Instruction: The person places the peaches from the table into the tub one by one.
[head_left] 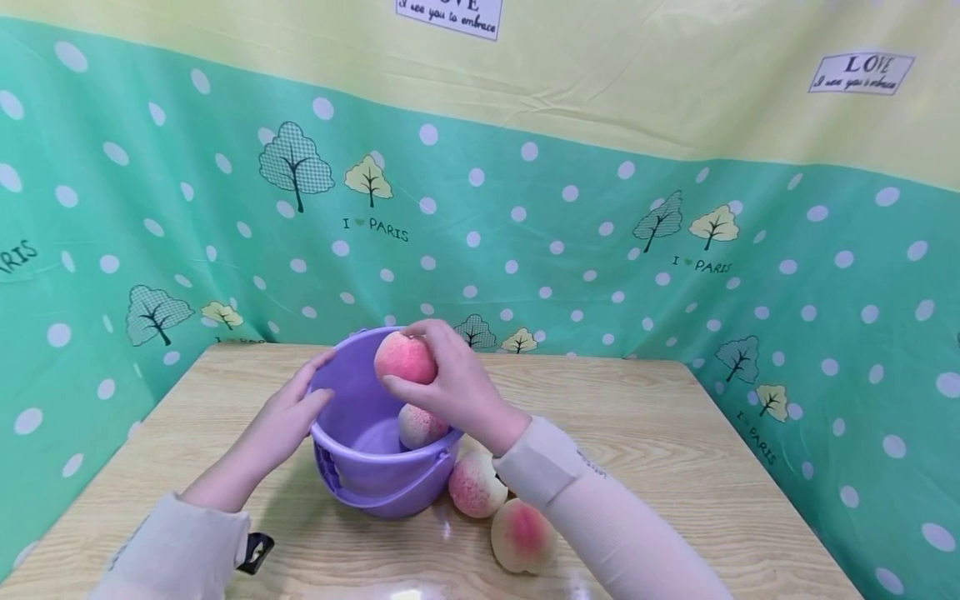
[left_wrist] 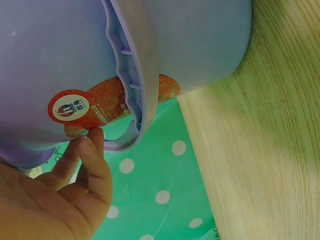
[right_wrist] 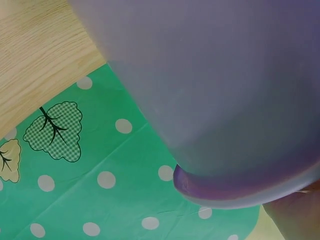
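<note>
A purple bucket [head_left: 386, 483] stands on the table, its handle hanging down at the front. My left hand [head_left: 288, 412] grips the bucket's left rim; in the left wrist view, fingertips [left_wrist: 95, 136] bend against the outer wall near a red label. A pink peach [head_left: 403, 358] is held between the thumb and fingers of my right hand [head_left: 461, 379], over the bucket's opening. Inside the bucket, a speckled peach [head_left: 422, 427] rests at the right. The right wrist view shows mostly the bucket wall [right_wrist: 210, 100], with the held peach out of sight.
Just right of the bucket, a speckled peach [head_left: 476, 485] and a cream peach with a red patch [head_left: 523, 536] lie on the wooden table [head_left: 622, 433], close to my right sleeve. A green and yellow printed cloth [head_left: 510, 217] hangs behind and at both sides.
</note>
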